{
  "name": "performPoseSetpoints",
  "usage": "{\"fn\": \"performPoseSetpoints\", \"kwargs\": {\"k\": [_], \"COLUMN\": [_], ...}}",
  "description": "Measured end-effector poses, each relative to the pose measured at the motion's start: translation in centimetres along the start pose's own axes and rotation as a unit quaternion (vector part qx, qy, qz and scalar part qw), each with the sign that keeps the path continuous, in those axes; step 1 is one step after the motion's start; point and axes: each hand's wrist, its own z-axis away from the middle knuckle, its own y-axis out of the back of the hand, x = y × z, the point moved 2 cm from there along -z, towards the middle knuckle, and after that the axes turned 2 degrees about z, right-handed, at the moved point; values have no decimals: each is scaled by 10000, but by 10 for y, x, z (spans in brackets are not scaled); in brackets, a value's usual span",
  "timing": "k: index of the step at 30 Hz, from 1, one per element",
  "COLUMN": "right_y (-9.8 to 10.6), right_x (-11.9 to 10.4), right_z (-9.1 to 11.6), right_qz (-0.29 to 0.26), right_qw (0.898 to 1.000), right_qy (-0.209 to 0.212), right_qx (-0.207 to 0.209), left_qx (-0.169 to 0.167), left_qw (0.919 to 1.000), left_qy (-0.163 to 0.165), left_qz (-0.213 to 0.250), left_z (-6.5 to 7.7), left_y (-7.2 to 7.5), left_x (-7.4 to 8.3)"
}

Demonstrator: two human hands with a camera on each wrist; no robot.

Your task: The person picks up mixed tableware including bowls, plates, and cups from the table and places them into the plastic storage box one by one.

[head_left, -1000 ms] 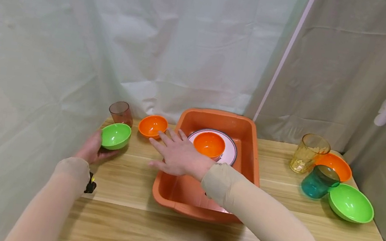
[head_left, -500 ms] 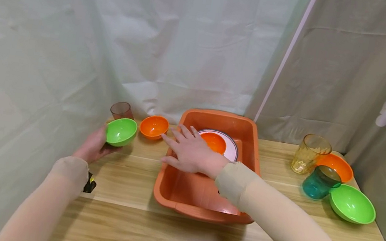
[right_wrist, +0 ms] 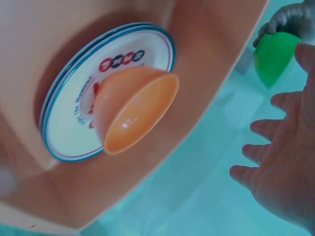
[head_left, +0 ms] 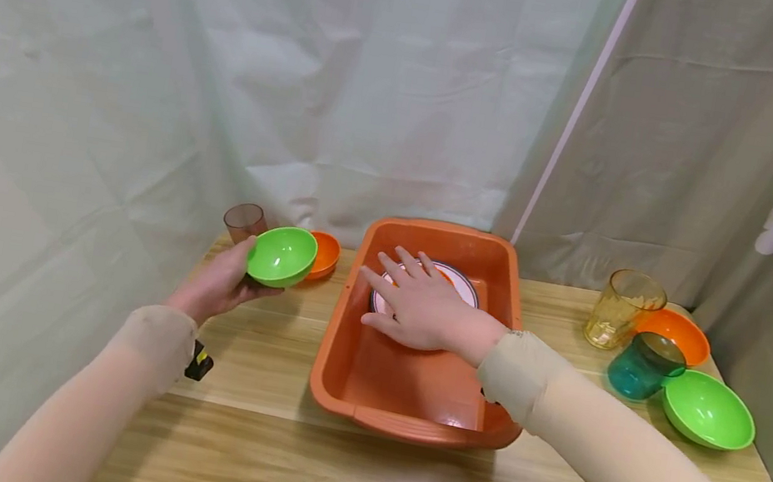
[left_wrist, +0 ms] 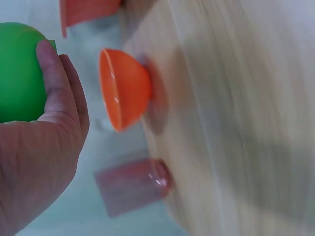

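A small green bowl [head_left: 283, 257] is held up off the table by my left hand [head_left: 219, 280], thumb at the rim and fingers beneath. Over the orange-brown plastic tub [head_left: 401, 387] hovers my right hand [head_left: 423, 307], fingers spread, holding nothing. Inside the tub, a small orange bowl [right_wrist: 135, 110] sits on stacked white plates [right_wrist: 66, 130] with blue rims. From the head view, the right hand mostly hides that bowl. Another orange bowl [left_wrist: 129, 91] stands on the table behind the green one. To its left is a see-through reddish cup [left_wrist: 135, 184].
On the right side of the wooden table [head_left: 261, 457] stand a yellow see-through cup [head_left: 618, 311], a teal cup [head_left: 642, 370], an orange bowl [head_left: 683, 334] and a larger green bowl [head_left: 709, 410]. Curtains [head_left: 395, 91] hang behind and at both sides.
My left hand has lifted the green bowl and carried it right, now partly in front of the orange bowl. My right hand has drifted right, from the tub's left rim to over the plates.
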Motion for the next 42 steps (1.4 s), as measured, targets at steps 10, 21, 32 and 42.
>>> {"fn": "performPoseSetpoints", "kwargs": {"k": [10, 21, 32, 42], "right_y": [-1, -12, -29, -42], "right_x": [27, 52, 70, 76], "right_z": [32, 75, 116, 144], "right_qz": [-42, -283, -514, -513], "right_qw": [9994, 9978, 9948, 9923], "right_qy": [-263, -494, -640, -951], "right_qx": [211, 346, 603, 606], "left_qx": [133, -450, -726, -1049], "left_qw": [9993, 9975, 9943, 9900], "left_qy": [330, 477, 774, 888], "left_qz": [-83, -276, -103, -316], "left_z": [-1, 9, 19, 23], "left_y": [-43, -95, -135, -161], "left_x": [5, 4, -3, -20]}}
